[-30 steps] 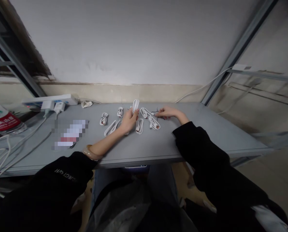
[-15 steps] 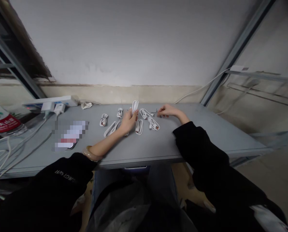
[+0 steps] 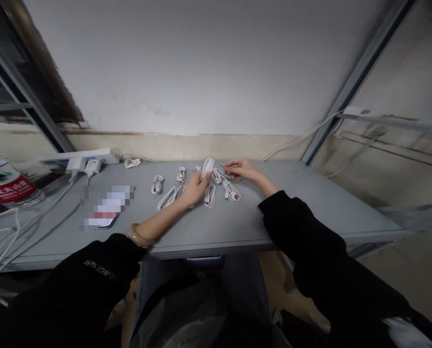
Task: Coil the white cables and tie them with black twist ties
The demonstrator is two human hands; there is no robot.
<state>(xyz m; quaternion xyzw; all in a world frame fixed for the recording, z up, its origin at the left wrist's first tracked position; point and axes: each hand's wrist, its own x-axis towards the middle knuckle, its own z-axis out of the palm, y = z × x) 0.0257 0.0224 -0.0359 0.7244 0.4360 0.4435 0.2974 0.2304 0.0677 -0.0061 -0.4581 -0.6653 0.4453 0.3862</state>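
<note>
On the grey table (image 3: 237,227) lie several coiled white cables. My left hand (image 3: 195,186) is closed round one coiled white cable (image 3: 206,167) and holds it upright above the table. My right hand (image 3: 239,169) is pinched on something small and dark, perhaps a twist tie, just right of that cable. Other coils lie close by: one (image 3: 157,184) to the left, one (image 3: 167,197) by my left wrist, one (image 3: 209,195) under my hands and one (image 3: 231,190) below my right hand.
A white power strip (image 3: 78,157) with plugged chargers sits at the table's back left, with cables trailing off the left edge. A blurred flat item (image 3: 105,208) lies left of centre. A bottle with a red label (image 3: 6,186) stands far left. Metal frame posts flank the table.
My right hand has moved left from the table toward the held cable. My left hand keeps its hold on the coil. The view has shifted slightly.
</note>
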